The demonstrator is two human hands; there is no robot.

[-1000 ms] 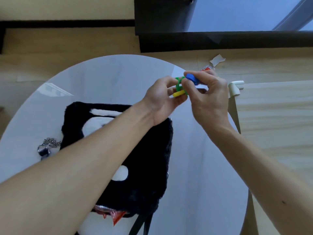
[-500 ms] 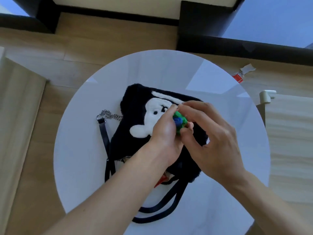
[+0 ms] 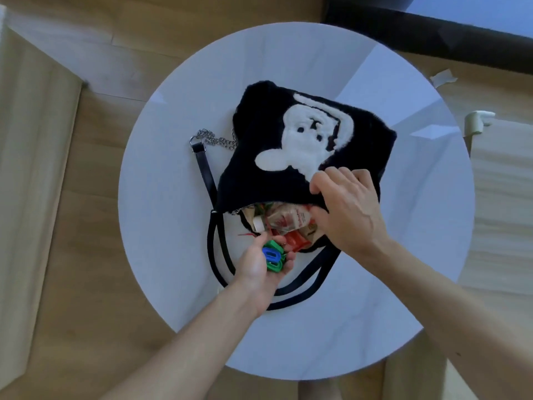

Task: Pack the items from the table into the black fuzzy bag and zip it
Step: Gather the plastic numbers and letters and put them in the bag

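Links, plastic, green and blue, interlocked (image 3: 272, 256): passed from both hands above the bag to the left hand (image 3: 255, 269) alone, cupped in curled fingers at the mouth of the black fuzzy bag (image 3: 253, 168). Right hand (image 3: 349, 206) now pinches the upper lip open; insertion judged next, zip undone. Round white table (image 3: 161, 226); pale wooden floor (image 3: 86, 269).

Fuzzy black cloth bag (image 3: 259, 183), glossy white table (image 3: 158, 226), metal chain (image 3: 215, 139), plastic clips (image 3: 272, 255).
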